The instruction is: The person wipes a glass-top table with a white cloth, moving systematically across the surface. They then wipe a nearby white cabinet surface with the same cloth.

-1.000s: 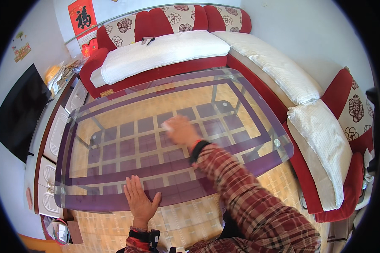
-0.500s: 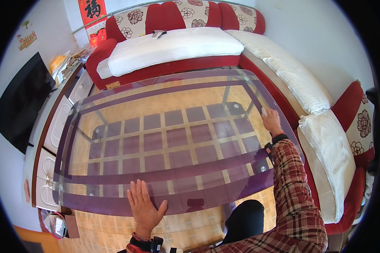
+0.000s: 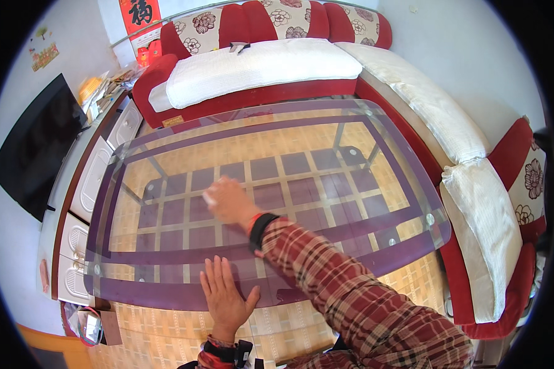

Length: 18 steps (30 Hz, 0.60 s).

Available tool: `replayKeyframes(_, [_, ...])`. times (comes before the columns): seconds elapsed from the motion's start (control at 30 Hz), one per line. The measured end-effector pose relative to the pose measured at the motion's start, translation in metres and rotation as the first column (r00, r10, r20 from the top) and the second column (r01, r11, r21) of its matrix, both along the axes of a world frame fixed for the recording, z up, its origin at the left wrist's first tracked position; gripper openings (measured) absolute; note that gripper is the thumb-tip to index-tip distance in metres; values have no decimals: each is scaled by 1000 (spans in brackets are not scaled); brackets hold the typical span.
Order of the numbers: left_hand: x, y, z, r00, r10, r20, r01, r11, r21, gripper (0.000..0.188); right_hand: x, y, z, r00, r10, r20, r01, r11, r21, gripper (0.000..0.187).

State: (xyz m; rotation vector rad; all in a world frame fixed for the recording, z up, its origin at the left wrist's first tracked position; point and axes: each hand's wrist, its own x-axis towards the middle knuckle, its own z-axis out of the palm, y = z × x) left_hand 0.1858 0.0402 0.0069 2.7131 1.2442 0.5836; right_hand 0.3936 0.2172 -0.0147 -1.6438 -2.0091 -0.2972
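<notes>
A large glass coffee table [image 3: 266, 257] with a purple border and a purple-squared lower shelf fills the middle of the view. My left hand [image 3: 226, 297] lies flat at its near edge, fingers spread, holding nothing. Over the left-centre of the glass, my right hand [image 3: 232, 203] is closed around a small white wad [image 3: 210, 198], perhaps tissue or cloth; most of it is hidden by my fingers. That hand is low at the glass and slightly blurred.
A red sofa [image 3: 209, 104] with white covers wraps the far and right sides. To the left, a black television [image 3: 40, 147] stands on a white-doored cabinet [image 3: 95, 178] topped with piled papers. A bin-like container [image 3: 91, 326] with odds and ends sits on the floor at lower left.
My right hand has swept left across the glass from the right edge, with the white wad in it. My left hand stays at the near edge; the whole view has shifted slightly.
</notes>
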Motion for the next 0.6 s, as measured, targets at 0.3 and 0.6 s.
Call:
replayKeyframes(0.3, [2,-2,4,1000,-8,-30,8,1000,0,98,162,-63,18,873,-321,-368,366,928,60,19])
replayKeyframes(0.6, [2,-1,3,999,-23,-42,24,999,24,99,410,-312,-6,491,-867,89,862,468,-195,48])
